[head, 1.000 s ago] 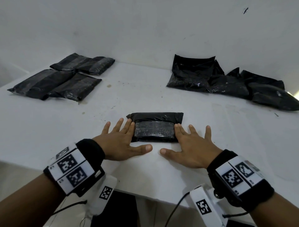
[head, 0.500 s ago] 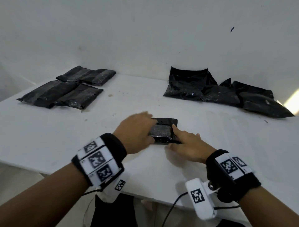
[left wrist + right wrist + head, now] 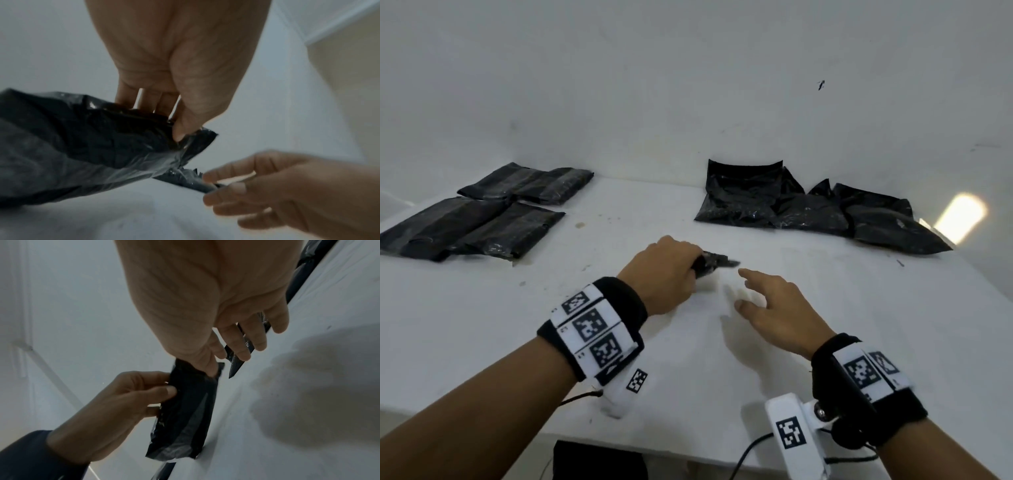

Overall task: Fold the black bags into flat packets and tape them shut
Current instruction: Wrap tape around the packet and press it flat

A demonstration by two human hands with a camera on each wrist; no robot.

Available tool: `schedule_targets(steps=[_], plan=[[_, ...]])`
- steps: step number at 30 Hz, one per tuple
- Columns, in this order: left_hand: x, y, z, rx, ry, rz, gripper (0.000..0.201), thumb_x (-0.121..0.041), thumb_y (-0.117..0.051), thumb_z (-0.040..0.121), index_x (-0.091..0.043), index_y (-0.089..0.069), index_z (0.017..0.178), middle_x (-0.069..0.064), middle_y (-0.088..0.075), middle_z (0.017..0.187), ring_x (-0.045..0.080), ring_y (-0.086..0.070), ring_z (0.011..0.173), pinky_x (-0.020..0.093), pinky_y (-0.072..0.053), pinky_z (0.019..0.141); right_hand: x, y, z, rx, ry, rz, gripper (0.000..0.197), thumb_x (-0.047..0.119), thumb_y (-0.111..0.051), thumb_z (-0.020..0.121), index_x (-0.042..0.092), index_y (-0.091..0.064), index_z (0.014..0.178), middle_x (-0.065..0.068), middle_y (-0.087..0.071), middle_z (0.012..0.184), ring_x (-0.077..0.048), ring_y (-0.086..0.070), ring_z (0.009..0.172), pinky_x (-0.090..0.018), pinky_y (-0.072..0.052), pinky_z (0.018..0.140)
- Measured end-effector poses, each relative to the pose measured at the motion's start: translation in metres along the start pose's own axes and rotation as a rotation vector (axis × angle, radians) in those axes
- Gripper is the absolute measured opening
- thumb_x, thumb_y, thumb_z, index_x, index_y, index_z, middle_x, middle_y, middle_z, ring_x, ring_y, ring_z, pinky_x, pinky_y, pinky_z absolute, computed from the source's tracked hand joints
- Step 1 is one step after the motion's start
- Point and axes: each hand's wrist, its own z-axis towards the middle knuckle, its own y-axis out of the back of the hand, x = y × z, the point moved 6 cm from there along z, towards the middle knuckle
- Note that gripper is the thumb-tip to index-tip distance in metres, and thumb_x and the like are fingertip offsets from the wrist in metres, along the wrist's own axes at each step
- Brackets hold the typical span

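The left hand point(image 3: 666, 270) had lifted the folded packet point(image 3: 714, 263) off the desk point(image 3: 825, 308), fingers curled round it. The right hand point(image 3: 774, 305) had let go, fingers loose; this packet looked finished.

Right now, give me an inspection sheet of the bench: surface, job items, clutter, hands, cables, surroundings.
Surface: white table, small specks and stains.
Job's things: folded packet lifted in left hand; finished packets far left; unfolded bags far right. Tape: nothing seen.
Clutter: nothing seen.
Hands: left grips packet; right hand open beside it; contact unclear.
Cables: black cable from right wrist camera.
Surroundings: white wall.
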Motion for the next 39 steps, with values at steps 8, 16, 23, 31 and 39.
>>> schedule_targets(steps=[8,16,23,31,39], plan=[[0.04,0.047,-0.007,-0.447,0.323,-1.139,0.018,-0.005,-0.052,0.098,-0.004,-0.061,0.114,0.008,-0.07,0.101,0.023,-0.067,0.093,0.043,-0.058,0.083,0.021,0.008,0.003,-0.244,-0.016,0.357,0.039,0.04,-0.047,0.101,0.006,-0.066,0.102,-0.007,-0.072,0.09,-0.023,-0.068,0.093,-0.039,-0.055,0.084],[0.046,0.026,-0.021,-0.426,0.407,-1.713,0.018,0.005,-0.045,0.095,0.005,-0.063,0.097,0.012,-0.067,0.081,0.024,-0.064,0.074,0.046,-0.059,0.074,0.052,-0.028,0.009,0.154,-0.235,1.222,0.043,0.043,-0.051,0.1,0.009,-0.061,0.123,-0.023,-0.07,0.113,-0.038,-0.071,0.1,-0.045,-0.056,0.091],[0.052,0.013,-0.038,-0.3,0.429,-1.542,0.03,0.016,-0.05,0.086,0.012,-0.058,0.114,0.028,-0.068,0.107,0.039,-0.066,0.098,0.053,-0.057,0.085,0.042,-0.028,0.022,-0.076,-0.299,1.327,0.046,0.026,-0.068,0.092,0.002,-0.054,0.128,-0.02,-0.068,0.117,-0.033,-0.071,0.095,-0.038,-0.061,0.068],[0.065,0.013,-0.047,-0.266,0.539,-1.539,0.035,-0.032,-0.054,0.099,-0.002,-0.071,0.106,0.016,-0.073,0.098,0.034,-0.07,0.092,0.05,-0.058,0.083,0.028,-0.027,0.025,-0.161,-0.307,1.222,0.04,0.015,-0.077,0.083,0.001,-0.063,0.117,-0.009,-0.072,0.09,-0.019,-0.065,0.074,-0.03,-0.052,0.056],[0.063,0.006,-0.049,-0.302,0.495,-1.425,0.032,-0.022,-0.044,0.104,-0.004,-0.071,0.103,0.018,-0.074,0.099,0.028,-0.07,0.086,0.036,-0.061,0.07,0.054,-0.02,0.024,-0.109,-0.314,1.227,0.039,0.029,-0.087,0.068,0.011,-0.074,0.101,-0.009,-0.077,0.093,-0.027,-0.075,0.085,-0.044,-0.06,0.078]])
